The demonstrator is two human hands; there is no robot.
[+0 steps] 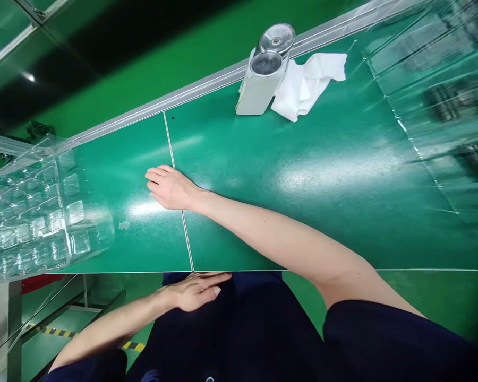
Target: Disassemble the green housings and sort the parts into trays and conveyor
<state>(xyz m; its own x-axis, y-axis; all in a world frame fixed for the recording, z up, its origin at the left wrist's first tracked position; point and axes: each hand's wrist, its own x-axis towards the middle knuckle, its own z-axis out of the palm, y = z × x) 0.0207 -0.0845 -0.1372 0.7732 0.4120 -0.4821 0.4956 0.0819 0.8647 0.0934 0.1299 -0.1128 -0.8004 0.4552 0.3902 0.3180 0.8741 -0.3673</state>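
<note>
My right hand (172, 187) lies palm down on the green tabletop (239, 159), over the seam between two panels. Its fingers are stretched out to the left and nothing shows in them. Below the table's front edge, my left hand (197, 292) rests flat against the front of my dark blue clothing (239, 329), fingers extended and holding nothing visible. To the left of my right hand stands a stack of clear plastic trays (35, 217) with rows of moulded pockets.
Near the back rail (207, 79) stands a pale dispenser bottle (258, 87) with a round metal lid (276, 40) flipped up. A crumpled white cloth or tissue (308, 82) lies beside it. On the right, a clear tray (434, 111) contains dark parts, blurred.
</note>
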